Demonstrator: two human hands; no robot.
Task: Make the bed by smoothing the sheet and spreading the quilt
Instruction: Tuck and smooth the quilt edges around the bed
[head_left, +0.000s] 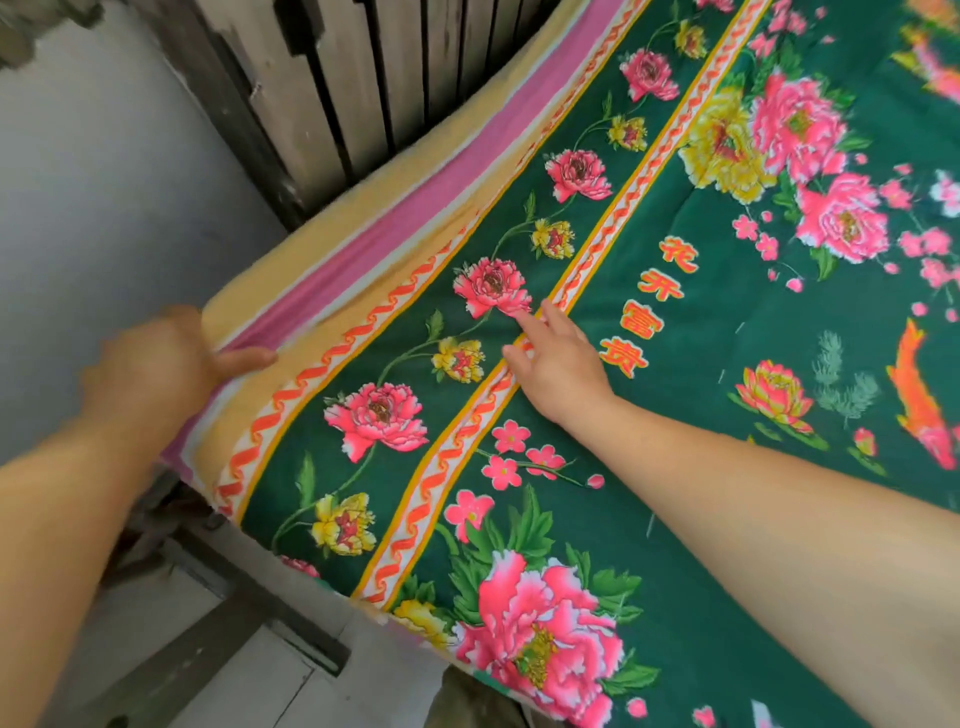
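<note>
The left hand (156, 364) is gripping the bed's corner edge, thumb on top of the yellow padding (332, 218), left of the sheet (701, 467). The right hand (558, 358) is pressing flat, fingers extended, on the sheet's red-and-white border. The sheet is looking thin, soft and light, likely sliding easily; dark green, with pink and yellow peonies.

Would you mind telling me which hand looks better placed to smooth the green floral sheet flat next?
Probably the right hand: it lies open, fingers flat on the green floral sheet. The left hand is at the bed's corner edge, gripping the layers there.
</note>
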